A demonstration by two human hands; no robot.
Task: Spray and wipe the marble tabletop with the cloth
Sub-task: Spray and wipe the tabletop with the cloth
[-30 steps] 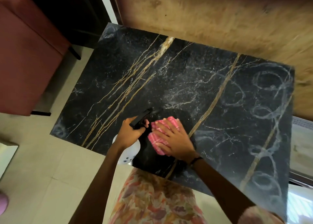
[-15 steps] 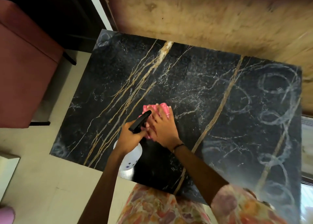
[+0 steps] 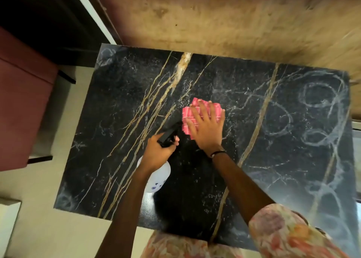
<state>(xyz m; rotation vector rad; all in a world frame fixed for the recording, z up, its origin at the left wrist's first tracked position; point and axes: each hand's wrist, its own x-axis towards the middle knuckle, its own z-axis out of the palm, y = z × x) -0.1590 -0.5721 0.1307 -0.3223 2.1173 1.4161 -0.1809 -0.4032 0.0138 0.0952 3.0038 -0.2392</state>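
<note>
A black marble tabletop [image 3: 273, 140] with gold and white veins fills the middle of the view, speckled with spray droplets. My right hand [image 3: 207, 128] lies flat with spread fingers on a folded pink cloth [image 3: 187, 113], pressing it onto the marble near the centre. My left hand [image 3: 158, 154] grips a white spray bottle [image 3: 158, 176] by its black trigger head, held above the table just left of the cloth. The nozzle points toward the cloth.
A dark red upholstered seat [image 3: 21, 109] with black legs stands to the left of the table. A brown wooden wall panel [image 3: 234, 19] runs along the far edge. Pale floor tiles [image 3: 48, 228] lie at the lower left.
My right hand has pushed the pink cloth away from me and to the right, across the marble. The left hand still holds the bottle beside it.
</note>
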